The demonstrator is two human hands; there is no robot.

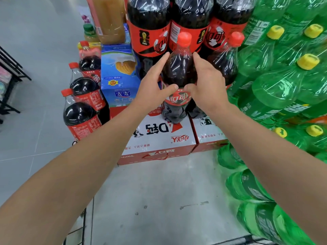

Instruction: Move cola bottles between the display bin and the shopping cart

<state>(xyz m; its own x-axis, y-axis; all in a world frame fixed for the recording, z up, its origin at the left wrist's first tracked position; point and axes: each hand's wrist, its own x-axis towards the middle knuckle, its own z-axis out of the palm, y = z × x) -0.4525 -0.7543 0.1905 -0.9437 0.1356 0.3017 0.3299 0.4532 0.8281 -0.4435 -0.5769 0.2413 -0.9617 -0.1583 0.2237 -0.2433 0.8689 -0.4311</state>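
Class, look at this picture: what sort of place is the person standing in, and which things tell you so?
Most likely a supermarket or shop aisle. Shrink-wrapped cola packs are stacked beside wrapped green soda bottles, with printed retail cartons on the floor.

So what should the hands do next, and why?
Probably close both hands on the cola bottle and lift. The left hand and right hand flank its shoulder with fingers spread, not yet clearly gripping, and it stands upright on the carton.
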